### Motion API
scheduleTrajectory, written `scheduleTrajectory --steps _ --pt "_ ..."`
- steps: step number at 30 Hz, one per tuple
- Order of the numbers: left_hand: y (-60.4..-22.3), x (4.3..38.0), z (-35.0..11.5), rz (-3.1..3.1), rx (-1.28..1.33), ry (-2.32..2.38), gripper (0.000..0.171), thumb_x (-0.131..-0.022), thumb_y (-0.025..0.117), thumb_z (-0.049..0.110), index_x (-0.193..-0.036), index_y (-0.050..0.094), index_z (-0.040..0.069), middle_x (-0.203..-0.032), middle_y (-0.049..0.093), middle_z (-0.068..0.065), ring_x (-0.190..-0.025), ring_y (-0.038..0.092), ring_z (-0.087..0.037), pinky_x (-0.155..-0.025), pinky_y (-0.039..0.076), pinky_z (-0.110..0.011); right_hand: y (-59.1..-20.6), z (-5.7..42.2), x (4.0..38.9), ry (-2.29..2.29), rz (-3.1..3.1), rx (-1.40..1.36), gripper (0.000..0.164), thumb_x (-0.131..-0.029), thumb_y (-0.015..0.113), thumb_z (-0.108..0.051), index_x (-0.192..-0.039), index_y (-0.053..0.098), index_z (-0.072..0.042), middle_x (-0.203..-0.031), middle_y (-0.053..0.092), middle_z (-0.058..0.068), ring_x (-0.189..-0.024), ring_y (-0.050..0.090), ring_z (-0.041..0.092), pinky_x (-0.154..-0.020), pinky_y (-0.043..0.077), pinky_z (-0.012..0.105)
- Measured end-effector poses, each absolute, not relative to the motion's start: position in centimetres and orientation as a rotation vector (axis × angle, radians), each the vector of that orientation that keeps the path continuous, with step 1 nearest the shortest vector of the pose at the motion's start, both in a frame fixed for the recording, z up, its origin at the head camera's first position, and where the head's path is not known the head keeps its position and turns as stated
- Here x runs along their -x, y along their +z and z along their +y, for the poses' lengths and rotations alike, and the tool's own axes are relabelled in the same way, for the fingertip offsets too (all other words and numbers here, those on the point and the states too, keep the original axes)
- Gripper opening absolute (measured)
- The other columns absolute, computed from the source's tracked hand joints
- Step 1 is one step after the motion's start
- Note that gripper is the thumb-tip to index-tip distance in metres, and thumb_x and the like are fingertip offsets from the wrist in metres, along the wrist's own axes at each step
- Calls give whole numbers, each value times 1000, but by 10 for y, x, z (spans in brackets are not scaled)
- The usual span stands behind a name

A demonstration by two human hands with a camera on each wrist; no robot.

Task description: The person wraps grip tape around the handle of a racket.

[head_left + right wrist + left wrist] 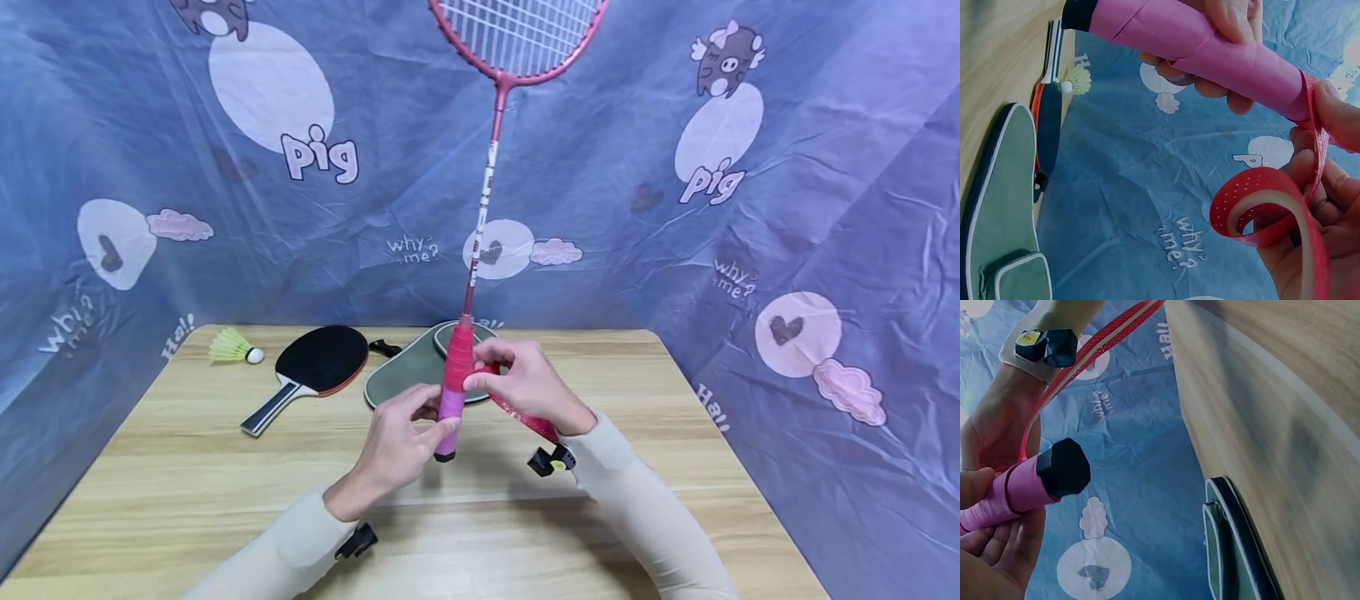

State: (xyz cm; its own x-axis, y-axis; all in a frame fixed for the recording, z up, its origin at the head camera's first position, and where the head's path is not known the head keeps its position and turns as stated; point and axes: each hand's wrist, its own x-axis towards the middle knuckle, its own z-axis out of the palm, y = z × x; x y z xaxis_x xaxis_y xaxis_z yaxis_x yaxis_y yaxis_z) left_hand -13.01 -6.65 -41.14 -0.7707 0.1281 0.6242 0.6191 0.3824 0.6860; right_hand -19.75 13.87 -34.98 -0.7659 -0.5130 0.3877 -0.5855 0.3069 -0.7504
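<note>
A badminton racket [483, 196] stands nearly upright, its strung head running out of the top of the head view. My left hand [397, 437] grips the purple lower part of its handle [451, 406], thumb in front. Below that hand the black butt cap [1067, 467] sticks out. Red perforated grip tape [459, 354] covers the upper handle. With thumb and fingers, my right hand [531, 379] pinches the tape at the edge of the wrapped part. The tape's loose end hangs from that hand, curling into a loop [1260, 178] with a pale strip along its inner face.
Behind the hands a green racket case [401, 379] with white piping lies on the wooden table [247, 500]. To its left are a black table tennis bat [322, 358] and a yellow shuttlecock [234, 346]. Blue printed cloth [360, 225] walls the back and sides.
</note>
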Motion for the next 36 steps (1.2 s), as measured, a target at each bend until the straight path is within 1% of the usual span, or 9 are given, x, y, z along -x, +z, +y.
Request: scheduleTrajectory --steps 4,8,11,16,21,24,30,36 --pt "-412 130 -67 -2180 649 -1410 30 -82 83 6 -110 72 7 -97 73 -3 -84 70 -10 -76 63 -28 -351 137 197 1411 -2439 -1086 16 -82 86 -17 -94 77 -14 -80 69 -1 -68 56 11 -57 46 20" --pt "-411 132 -68 -2166 670 -1476 29 -82 82 4 -109 72 6 -97 73 -4 -86 70 -10 -80 63 -28 -350 137 197 1365 -2395 -1132 13 -81 86 -17 -91 77 -14 -80 71 -1 -68 57 10 -58 47 21" --pt "-410 134 -69 -2165 690 -1550 28 -83 81 4 -110 72 6 -96 73 -6 -86 70 -9 -81 63 -27 -349 137 196 1365 -2392 -1141 13 -82 85 -16 -92 77 -14 -81 71 -1 -69 58 9 -59 49 21" --pt "-409 134 -72 -2201 715 -1623 30 -87 79 9 -115 71 5 -99 74 -8 -88 69 -8 -81 62 -25 -348 140 197 1415 -2426 -1153 12 -84 82 -12 -95 78 -12 -84 71 2 -70 59 11 -60 52 24" --pt "-407 133 -75 -2234 743 -1660 32 -90 77 12 -120 70 5 -102 73 -9 -91 68 -9 -83 61 -24 -347 143 198 1457 -2434 -1168 12 -85 81 -8 -97 77 -9 -87 73 4 -74 61 12 -66 54 24" --pt "-406 134 -76 -2231 772 -1677 32 -90 76 11 -121 70 5 -103 73 -10 -91 67 -9 -82 60 -24 -345 144 198 1476 -2422 -1184 12 -85 80 -6 -97 77 -7 -88 74 6 -74 62 11 -67 55 24" --pt "-407 134 -77 -2184 885 -1725 25 -93 71 6 -118 69 5 -101 70 -10 -89 64 -8 -79 59 -23 -345 146 198 1526 -2376 -1239 11 -85 79 -3 -96 76 -4 -88 74 10 -73 61 9 -64 54 23" --pt "-408 135 -78 -2127 1005 -1818 21 -97 64 2 -118 67 0 -101 65 -15 -91 61 -7 -81 58 -23 -346 147 201 1585 -2348 -1282 10 -86 77 0 -97 75 -1 -87 73 14 -72 58 8 -62 52 22"
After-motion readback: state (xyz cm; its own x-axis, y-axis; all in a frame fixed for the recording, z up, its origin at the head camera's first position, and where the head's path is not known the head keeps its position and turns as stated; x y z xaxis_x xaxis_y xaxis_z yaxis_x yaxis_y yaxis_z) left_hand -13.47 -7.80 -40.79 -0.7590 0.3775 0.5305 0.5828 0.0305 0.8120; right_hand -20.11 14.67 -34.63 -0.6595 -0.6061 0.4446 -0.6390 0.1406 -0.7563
